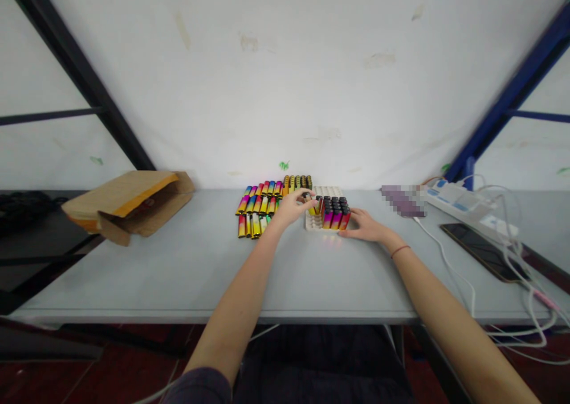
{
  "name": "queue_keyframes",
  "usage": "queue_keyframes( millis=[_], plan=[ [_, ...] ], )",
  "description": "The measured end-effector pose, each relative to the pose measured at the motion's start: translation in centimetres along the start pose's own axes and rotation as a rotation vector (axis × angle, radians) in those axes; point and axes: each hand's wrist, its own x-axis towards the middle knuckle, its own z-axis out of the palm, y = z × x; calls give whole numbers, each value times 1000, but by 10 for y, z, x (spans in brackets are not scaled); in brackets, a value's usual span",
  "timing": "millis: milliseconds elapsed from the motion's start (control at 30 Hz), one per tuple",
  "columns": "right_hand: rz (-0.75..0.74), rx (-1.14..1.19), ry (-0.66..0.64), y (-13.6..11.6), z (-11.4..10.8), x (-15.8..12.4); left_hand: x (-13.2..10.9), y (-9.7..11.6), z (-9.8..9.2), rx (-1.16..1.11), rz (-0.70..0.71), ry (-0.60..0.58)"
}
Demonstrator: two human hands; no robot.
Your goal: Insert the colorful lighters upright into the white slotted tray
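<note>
A white slotted tray (324,191) stands at the back middle of the grey table (178,273), with several rainbow-coloured lighters (335,212) upright in its front rows. My left hand (294,207) is pinched on one lighter (313,204) at the tray's left side. My right hand (366,226) rests flat on the table, fingers touching the tray's front right corner. A pile of loose lighters (259,207) lies just left of the tray.
An open cardboard box (129,205) lies on its side at the left. At the right are a power strip (454,199), white cables (449,267), a dark phone (483,251) and a blurred purple item (401,201). A white wall rises behind.
</note>
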Motion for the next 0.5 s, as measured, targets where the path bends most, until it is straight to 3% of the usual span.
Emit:
queue_keyframes(
  millis=[267, 500],
  plan=[
    [-5, 6, 28, 5, 4, 0, -6, -10, 19, 160, 84, -36],
    [7, -1, 13, 2, 3, -1, -7, -19, 20, 196, 145, -42]
  ],
)
